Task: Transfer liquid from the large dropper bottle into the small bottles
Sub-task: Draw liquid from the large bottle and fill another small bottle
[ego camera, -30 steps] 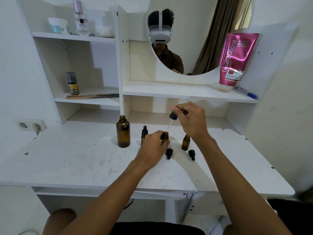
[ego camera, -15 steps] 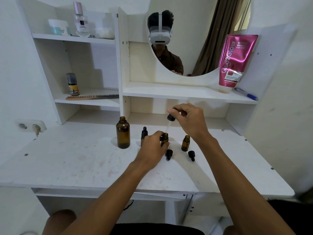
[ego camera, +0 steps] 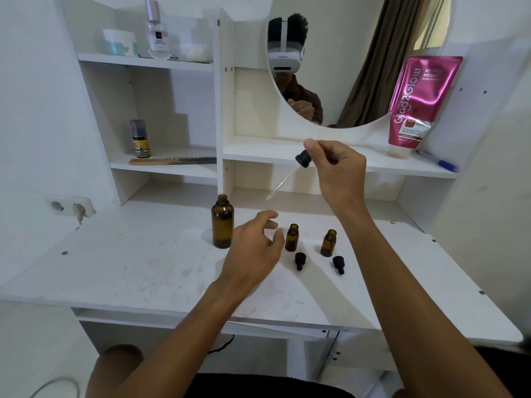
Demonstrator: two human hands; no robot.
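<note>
Head view: right hand [ego camera: 339, 170] pinches the dropper [ego camera: 303, 158] by its black bulb, glass tip slanting down-left in mid-air. Left hand [ego camera: 255, 248] hovers loose-fingered and holds nothing, between the large bottle [ego camera: 222, 222] and the left small bottle [ego camera: 292, 237]. The right small bottle [ego camera: 328, 243] stands open too. Looks like a between-doses step; next the tip needs lining up over a narrow neck. Plenty of desk [ego camera: 115, 268] up front, but the shelf edge [ego camera: 258, 156] is close behind and the loose caps [ego camera: 299, 259] lie near.

Bright and evenly lit, with soft shadows across the tabletop [ego camera: 120, 271]. Bent strongly toward the edges. Slightly soft throughout.
</note>
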